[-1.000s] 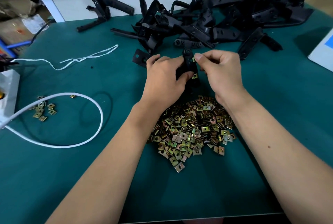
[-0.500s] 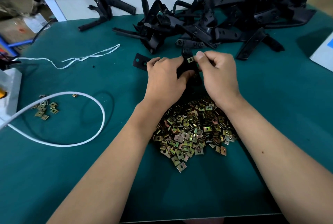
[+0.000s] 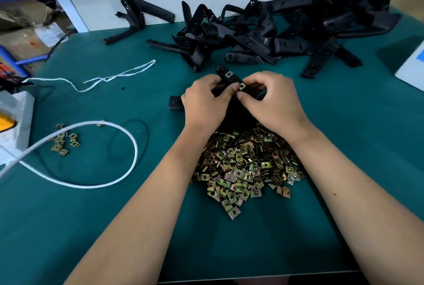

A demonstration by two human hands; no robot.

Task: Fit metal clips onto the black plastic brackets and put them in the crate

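Observation:
A black plastic bracket point(image 3: 226, 75) is held just above the green table point(image 3: 344, 147), between both hands. My left hand point(image 3: 204, 105) grips its lower part, and one end sticks out to the left of that hand. One metal clip point(image 3: 228, 75) sits fitted near the bracket's top end. My right hand point(image 3: 273, 101) pinches a second metal clip point(image 3: 242, 87) against the bracket, lower down. A heap of loose brass-coloured clips point(image 3: 245, 165) lies below my wrists. No crate is in view.
A tangled pile of black brackets point(image 3: 275, 32) fills the back of the table. A white cable loop point(image 3: 91, 158), a thin white string point(image 3: 110, 78) and a few stray clips point(image 3: 64, 142) lie at left. A white box point(image 3: 13, 124) stands at the left edge and a pale object point(image 3: 410, 69) at the right edge.
The bracket has tilted so its top end points up-left, with a fitted clip showing on it. My right hand has moved down to a second clip lower on the bracket.

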